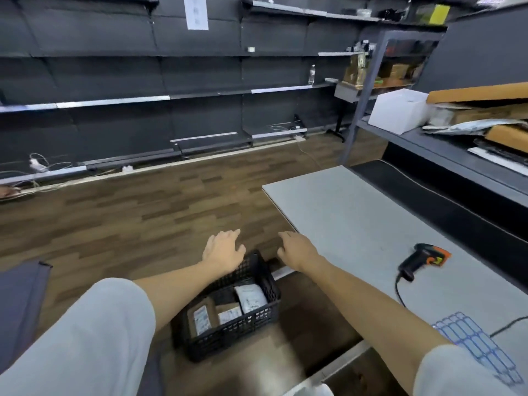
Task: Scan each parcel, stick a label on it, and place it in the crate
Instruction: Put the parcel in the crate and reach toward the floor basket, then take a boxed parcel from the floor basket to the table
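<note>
A black plastic crate [258,315] stands on the floor below me, left of the grey table [351,212]. Inside lie two brown parcels [201,315] with white labels and a white bagged parcel [251,298]. My left hand [224,250] hovers above the crate's far left corner, fingers spread, holding nothing. Over the gap between crate and table edge floats my right hand [297,250], also spread and holding nothing. A black and orange barcode scanner [423,260] lies on the table at right. A sheet of blue-edged labels [477,342] rests near the table's front edge.
Dark shelving lines the far wall above the wooden floor [143,212]. On the right, a shelf unit holds a white box [398,114], cardboard boxes [480,95] and a silver mailer bag. A black conveyor belt [445,201] runs behind the table. The scanner's cable trails toward me.
</note>
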### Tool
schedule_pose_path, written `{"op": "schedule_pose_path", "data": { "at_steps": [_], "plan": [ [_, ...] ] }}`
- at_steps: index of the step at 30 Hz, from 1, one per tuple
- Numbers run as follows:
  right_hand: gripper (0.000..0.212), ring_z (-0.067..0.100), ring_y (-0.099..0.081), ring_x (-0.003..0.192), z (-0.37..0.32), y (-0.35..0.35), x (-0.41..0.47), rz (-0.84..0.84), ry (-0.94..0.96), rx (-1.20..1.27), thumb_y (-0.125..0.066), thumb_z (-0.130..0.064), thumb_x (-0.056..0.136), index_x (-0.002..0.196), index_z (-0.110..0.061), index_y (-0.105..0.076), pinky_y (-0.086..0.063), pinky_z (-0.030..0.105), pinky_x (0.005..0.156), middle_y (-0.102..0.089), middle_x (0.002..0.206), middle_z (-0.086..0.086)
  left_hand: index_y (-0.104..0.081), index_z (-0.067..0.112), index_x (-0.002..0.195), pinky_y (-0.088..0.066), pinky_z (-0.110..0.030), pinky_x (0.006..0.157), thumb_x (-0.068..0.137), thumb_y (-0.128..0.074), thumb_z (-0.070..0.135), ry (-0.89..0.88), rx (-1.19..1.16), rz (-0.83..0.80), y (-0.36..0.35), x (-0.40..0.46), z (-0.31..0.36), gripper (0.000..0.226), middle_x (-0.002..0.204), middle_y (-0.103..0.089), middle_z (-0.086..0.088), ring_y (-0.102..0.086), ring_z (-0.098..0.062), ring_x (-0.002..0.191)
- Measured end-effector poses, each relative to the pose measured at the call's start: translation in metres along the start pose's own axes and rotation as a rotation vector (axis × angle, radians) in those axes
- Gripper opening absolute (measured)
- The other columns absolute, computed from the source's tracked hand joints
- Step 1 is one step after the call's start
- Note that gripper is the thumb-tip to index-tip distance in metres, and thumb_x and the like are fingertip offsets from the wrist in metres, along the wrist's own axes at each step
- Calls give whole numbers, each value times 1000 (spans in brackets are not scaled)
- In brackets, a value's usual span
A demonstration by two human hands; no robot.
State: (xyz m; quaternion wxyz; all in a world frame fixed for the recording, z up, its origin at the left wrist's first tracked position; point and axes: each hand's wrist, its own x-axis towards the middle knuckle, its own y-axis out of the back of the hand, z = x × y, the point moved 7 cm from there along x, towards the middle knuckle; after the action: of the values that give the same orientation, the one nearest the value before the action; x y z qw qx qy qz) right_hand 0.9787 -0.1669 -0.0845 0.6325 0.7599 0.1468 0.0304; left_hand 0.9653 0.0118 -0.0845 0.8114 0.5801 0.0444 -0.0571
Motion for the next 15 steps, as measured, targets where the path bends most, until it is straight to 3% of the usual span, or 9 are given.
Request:
{"op": "schedule_pose_path", "data": {
  "at_steps": [6, 15],
  "plan": [
    [47, 28, -41, 131, -31, -35, 20, -130, 34, -48, -40, -25, 97, 141, -9, -38, -34, 39, 108, -43, 144, 11, -25, 21, 150, -10, -36, 119, 98, -36, 38, 66, -7, -71, -17, -4, -44, 55, 154, -31, -3, -21, -21, 145],
    [48, 31, -43, 129, -55, -64, 76, -248, 91, -78, -38, -27, 99, 144, -10, -34, -36, 40, 104, -42, 143, 13, -35, 20, 145, -17, -35, 117, 97, -38, 38, 152, -40, -103, -32, 21, -87, 52, 147, -41, -7, -35, -23, 137]
  ]
}}
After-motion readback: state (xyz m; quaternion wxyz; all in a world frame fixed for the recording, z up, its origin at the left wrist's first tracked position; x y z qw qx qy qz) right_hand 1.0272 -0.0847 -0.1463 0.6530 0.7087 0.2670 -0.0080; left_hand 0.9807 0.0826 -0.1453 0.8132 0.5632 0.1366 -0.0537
